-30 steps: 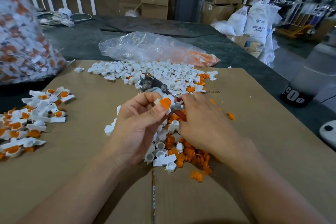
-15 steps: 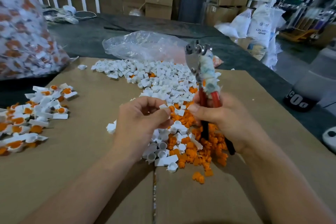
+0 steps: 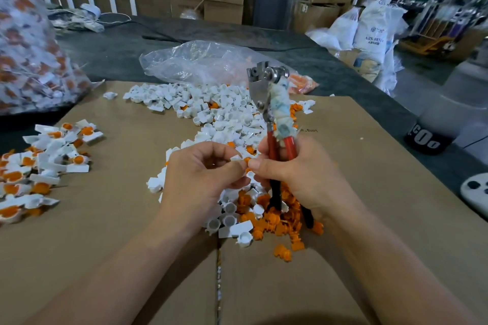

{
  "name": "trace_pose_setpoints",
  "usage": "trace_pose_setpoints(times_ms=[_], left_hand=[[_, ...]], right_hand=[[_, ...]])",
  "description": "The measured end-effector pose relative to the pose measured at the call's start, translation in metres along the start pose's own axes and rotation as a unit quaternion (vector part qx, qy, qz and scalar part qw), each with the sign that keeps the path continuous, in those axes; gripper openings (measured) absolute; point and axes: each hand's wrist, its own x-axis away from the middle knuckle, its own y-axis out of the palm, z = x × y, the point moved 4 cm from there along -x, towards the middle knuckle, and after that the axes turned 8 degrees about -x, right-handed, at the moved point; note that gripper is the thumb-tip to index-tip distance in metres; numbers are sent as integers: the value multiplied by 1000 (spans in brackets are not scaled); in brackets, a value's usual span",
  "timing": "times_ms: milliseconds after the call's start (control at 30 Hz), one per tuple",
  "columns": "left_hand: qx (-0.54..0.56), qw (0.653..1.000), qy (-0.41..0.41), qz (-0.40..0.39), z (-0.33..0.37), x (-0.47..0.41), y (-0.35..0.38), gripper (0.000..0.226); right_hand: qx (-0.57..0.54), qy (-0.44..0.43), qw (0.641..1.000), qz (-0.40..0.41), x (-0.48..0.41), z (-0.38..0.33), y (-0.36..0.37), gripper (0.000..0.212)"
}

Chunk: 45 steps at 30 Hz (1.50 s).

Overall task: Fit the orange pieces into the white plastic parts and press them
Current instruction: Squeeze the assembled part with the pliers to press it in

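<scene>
- Head view: I saw the left hand (image 3: 200,174) with its fingers curled, the thumb and forefinger pinching a small white plastic part (image 3: 235,158) at their tips.
- The right hand (image 3: 298,174) was wrapped round the red-handled metal pliers (image 3: 276,124). They stood upright above its knuckles, head uppermost, with one arm bound in grubby white tape. The dark handle ends poked out below the palm.
- The right forefinger tip met the left thumb at the white part. A small orange plastic piece (image 3: 247,160) showed just between those fingertips; I could not tell which hand held it.
- Directly beneath both sets of fingers lay a heap of loose orange pieces (image 3: 280,221), mixed with white parts on the side under the left hand.
- Beyond the fingertips spread a wide scatter of loose white plastic parts (image 3: 227,113).
- Well out past the left hand's knuckles lay a cluster of white parts with orange fitted in them (image 3: 50,158).
- All of this sat on a flat brown cardboard sheet (image 3: 105,219), and a crumpled clear plastic bag (image 3: 200,63) lay past the far scatter.
</scene>
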Motion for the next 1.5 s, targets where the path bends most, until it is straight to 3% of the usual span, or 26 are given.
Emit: trace_pose_setpoints(times_ms=[367, 467, 500, 600, 767, 1200, 1500], left_hand=[[20, 1000, -3, -3, -4, -7, -5, 18], [100, 995, -8, 13, -2, -15, -15, 4], [118, 993, -3, 21, -1, -17, -18, 11], [133, 990, 16, 33, 1, -17, -21, 17], [161, 986, 23, 46, 0, -19, -22, 9], [178, 982, 26, 56, -1, -21, -23, 10], [190, 980, 37, 34, 0, -20, -19, 12]], right_hand=[[57, -24, 998, -9, 3, -6, -2, 9], [164, -68, 984, 18, 3, -9, -11, 8], [213, -90, 973, 28, 3, -11, -14, 3], [303, -134, 943, 33, 4, -13, -14, 19], [399, -164, 902, 20, 1, -9, -13, 44], [419, -157, 893, -48, 3, -1, -2, 45], [417, -126, 896, -90, 4, -1, -1, 20]])
